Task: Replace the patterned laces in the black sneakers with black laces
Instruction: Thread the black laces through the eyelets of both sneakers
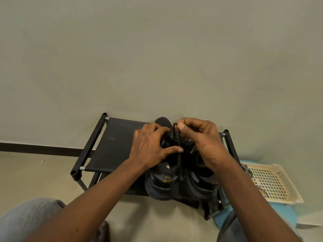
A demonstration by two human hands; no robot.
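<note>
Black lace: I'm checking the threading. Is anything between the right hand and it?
Nothing visible: the right hand pinches the black lace directly, while the left hand rests on the left sneaker.

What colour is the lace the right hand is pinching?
Black lace, pinched by the right hand; head view shows it best.

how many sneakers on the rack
2. The left sneaker sits on the rack under the left hand; the right sneaker is beside it, under the right hand, which pinches a black lace. More may be hidden underneath.
</note>
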